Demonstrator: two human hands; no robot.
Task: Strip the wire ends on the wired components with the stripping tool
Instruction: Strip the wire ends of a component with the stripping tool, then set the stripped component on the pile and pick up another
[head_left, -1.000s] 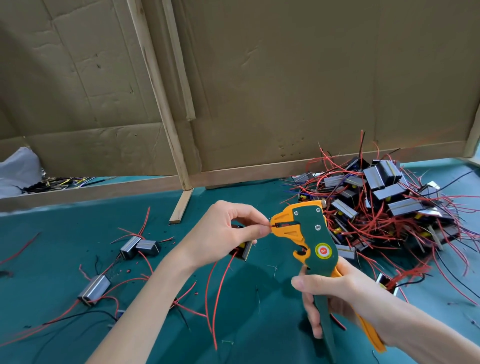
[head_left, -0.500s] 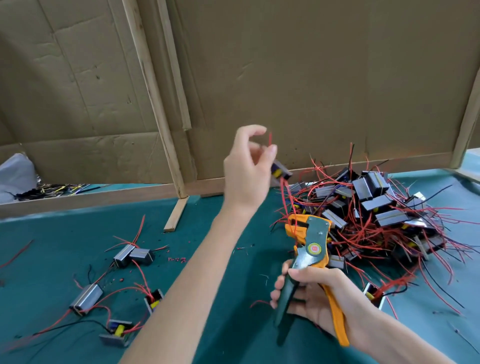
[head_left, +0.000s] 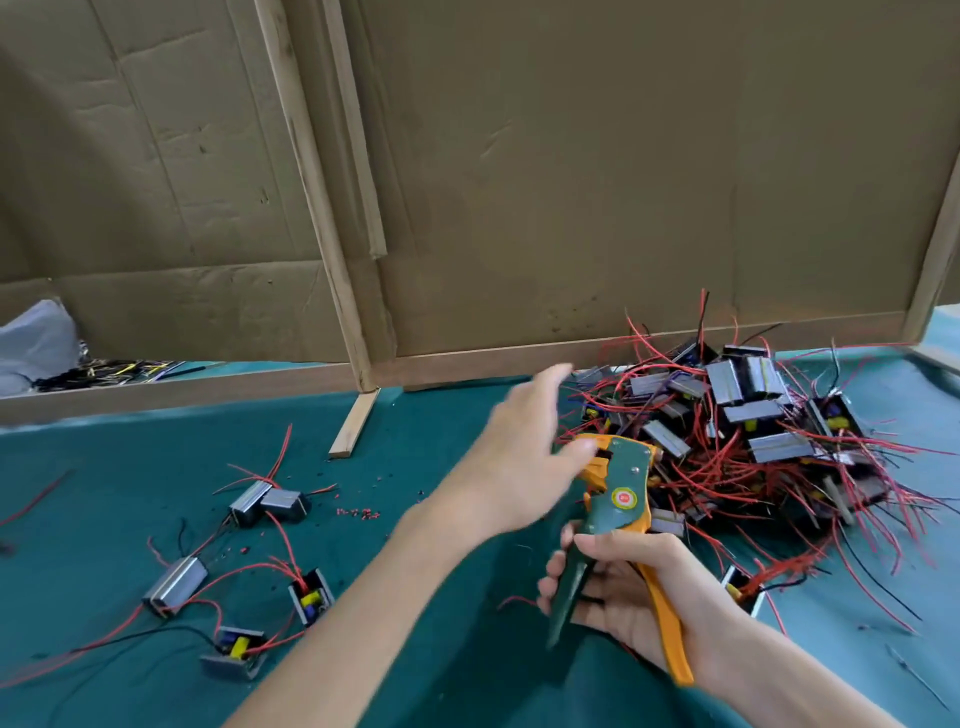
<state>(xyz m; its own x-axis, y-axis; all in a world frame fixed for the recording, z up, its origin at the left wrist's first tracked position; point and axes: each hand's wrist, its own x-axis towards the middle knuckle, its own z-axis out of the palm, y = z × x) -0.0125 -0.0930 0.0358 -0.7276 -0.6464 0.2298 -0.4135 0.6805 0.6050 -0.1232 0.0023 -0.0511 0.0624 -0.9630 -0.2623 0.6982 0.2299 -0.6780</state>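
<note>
The worktop (head_left: 130, 478) is teal. The stripping tool (head_left: 621, 493) is dark green and orange, with a round red-and-yellow sticker. At three o'clock, silver-grey wired components (head_left: 753, 426) trail red and black wires. Brown cardboard (head_left: 623, 182) stands at twelve.

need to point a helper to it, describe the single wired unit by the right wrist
Find the big heap of wired components on the right of the green table. At its near edge, just right of the right hand holding the stripping tool, one wired unit lies alone. Unlike the heaped ones, it sits apart, open face showing a yellow part.
</note>
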